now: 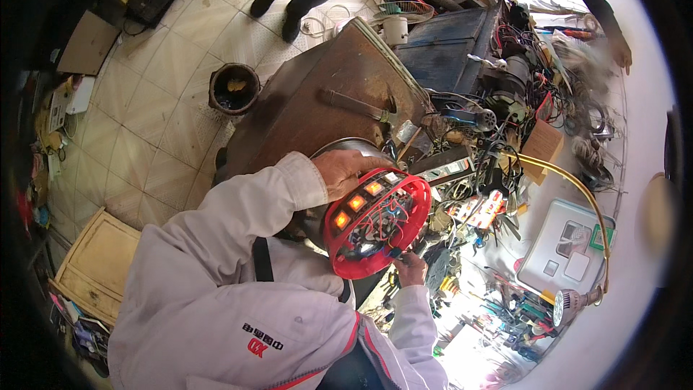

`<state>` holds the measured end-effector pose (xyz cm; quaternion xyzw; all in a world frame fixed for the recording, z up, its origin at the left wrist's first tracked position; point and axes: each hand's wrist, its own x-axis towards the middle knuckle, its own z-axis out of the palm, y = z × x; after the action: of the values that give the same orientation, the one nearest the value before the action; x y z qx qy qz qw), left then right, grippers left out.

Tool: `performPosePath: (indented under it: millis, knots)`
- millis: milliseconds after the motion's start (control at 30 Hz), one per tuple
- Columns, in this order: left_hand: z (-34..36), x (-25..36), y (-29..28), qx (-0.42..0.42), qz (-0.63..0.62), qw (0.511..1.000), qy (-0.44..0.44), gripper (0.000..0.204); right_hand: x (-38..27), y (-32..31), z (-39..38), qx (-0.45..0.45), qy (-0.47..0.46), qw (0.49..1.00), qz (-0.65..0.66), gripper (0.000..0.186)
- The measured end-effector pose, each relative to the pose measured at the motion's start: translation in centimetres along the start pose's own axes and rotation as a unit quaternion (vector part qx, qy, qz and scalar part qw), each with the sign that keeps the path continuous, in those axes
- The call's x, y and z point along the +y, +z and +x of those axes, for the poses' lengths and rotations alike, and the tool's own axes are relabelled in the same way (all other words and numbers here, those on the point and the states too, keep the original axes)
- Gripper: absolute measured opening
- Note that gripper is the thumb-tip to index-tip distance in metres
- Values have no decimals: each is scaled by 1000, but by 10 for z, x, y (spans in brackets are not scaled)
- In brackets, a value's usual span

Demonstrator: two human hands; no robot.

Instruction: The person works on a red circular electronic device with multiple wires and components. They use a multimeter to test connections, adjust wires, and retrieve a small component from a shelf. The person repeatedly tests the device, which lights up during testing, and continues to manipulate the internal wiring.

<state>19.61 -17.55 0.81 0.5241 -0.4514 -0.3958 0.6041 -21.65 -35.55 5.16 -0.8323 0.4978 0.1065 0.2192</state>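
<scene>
Repair workshop: hammer, tangled wires

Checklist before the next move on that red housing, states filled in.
1. Left hand on the red housing: ok, on its upper side.
2. Right hand at the rim, lower right: ok; whether it grips anything: cannot tell.
3. Orange lights off: not ok, several glow.
4. Wires covered: not ok, exposed in the open face.
5. Wire connections sound: cannot tell, too small.
6. Hammer away from the housing: ok, lying on the brown tabletop.
</scene>
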Motion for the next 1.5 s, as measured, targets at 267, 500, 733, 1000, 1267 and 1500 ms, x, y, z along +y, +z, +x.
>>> performPosePath:
  millis: [267,500,733,1000,1267,1500]
  knots:
    - [4,-23,16,10,52,999,2,49,-16,-4,-2,-6,17,1000,17,25]
    - [-25,-24,13,191,-169,952,-171,46,-27,-11,0,-17,12,999,-34,26]
    - [-131,-34,21,199,-33,960,-193,39,-24,-9,-2,-39,69,997,14,22]
    - [-62,19,26,162,39,986,-12,77,-6,-10,4,-41,56,997,-34,23]
    - [-50,15,36,147,66,987,12,76,-17,-11,1,-42,39,998,-28,24]
    - [-44,13,29,133,71,988,20,72,-32,-12,1,-45,54,998,3,21]
